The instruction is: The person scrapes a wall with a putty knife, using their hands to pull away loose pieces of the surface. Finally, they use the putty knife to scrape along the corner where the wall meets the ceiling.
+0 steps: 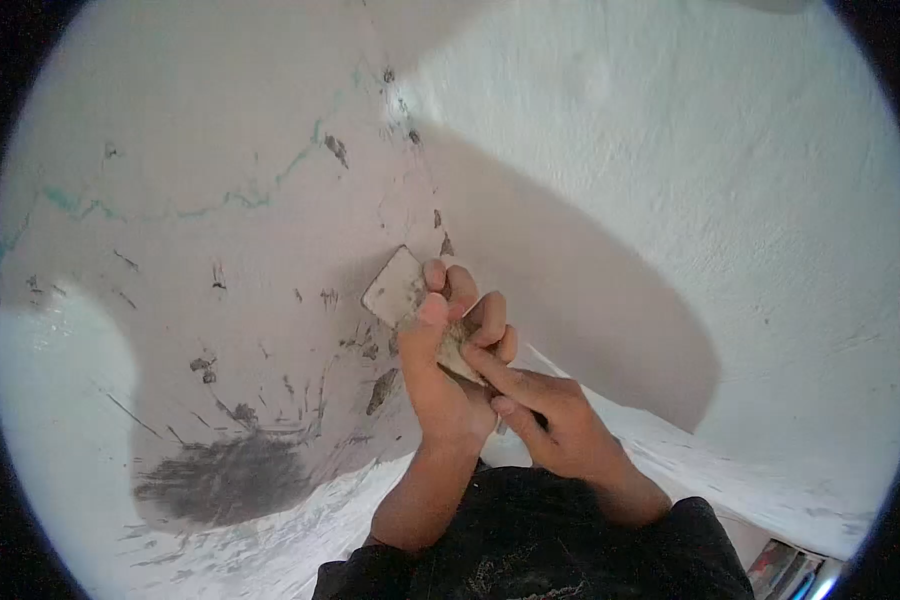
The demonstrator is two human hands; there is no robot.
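Observation:
A flat, pale, squarish piece with dirty smears is held up in front of the wall corner, at the middle of the view. My left hand grips it from below, the thumb on its near face and the fingers curled around its right edge. My right hand is close beside, its index finger stretched toward the piece's lower end and its thumb near my left wrist. Whether my right hand holds anything between its fingers is hidden.
The left wall has a green crack line, gouges and a dark patch. On the right stands a whitish wall with a large shadow. White sheeting lies below. Some colourful items show at the lower right.

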